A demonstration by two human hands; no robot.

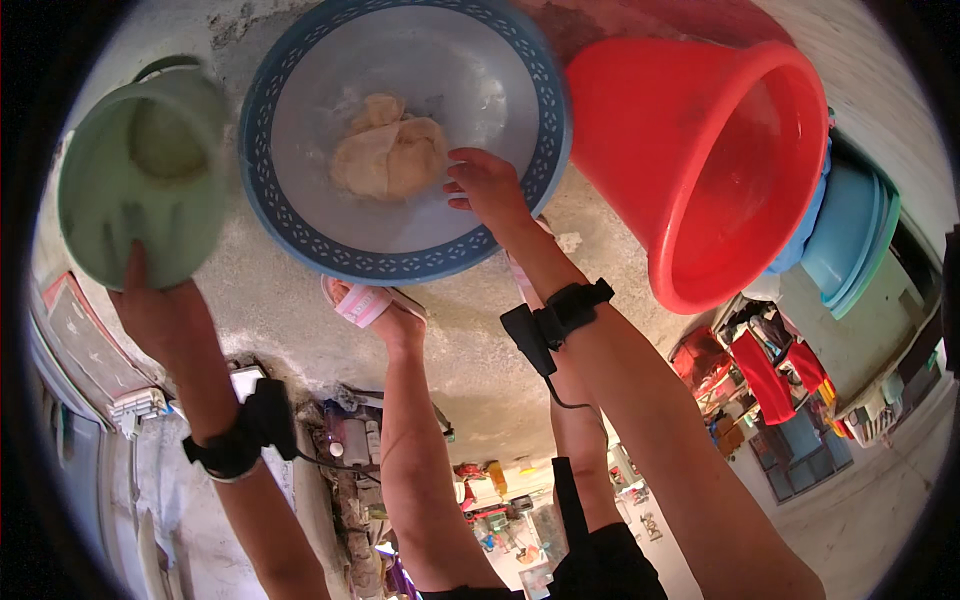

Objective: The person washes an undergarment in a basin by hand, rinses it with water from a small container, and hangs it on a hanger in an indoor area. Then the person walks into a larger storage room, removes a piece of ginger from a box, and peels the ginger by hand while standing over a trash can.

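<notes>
The left hand [165, 315] grips a pale green plastic mug [140, 175] from below, its fingers wrapped around the mug's side and the thumb lying along the wall; the mug is tipped so that its open mouth faces the camera and its handle shows as a dark curve behind the rim. The mug hangs above the concrete floor [300, 320], just to the left of a wide blue basin [300, 215] with a patterned rim.

The basin sits on the floor and holds shallow, cloudy water with a lump of beige cloth [390, 155] lying near its middle. The right hand [485, 190] reaches in over the basin's right rim, fingers loosely curled and narrow, their tips just beside the cloth; whether they touch it cannot be told. Nothing is clasped in this hand.

A black strap with a small device circles each wrist. The person's bare legs stretch along the floor, one foot in a pink-and-white sandal [365, 303] resting against the basin's near rim.

To the right of the basin lies a red bucket [700, 150], tipped on its side with its mouth open towards the viewer, and behind it a stack of blue and green tubs [850, 240]
</notes>
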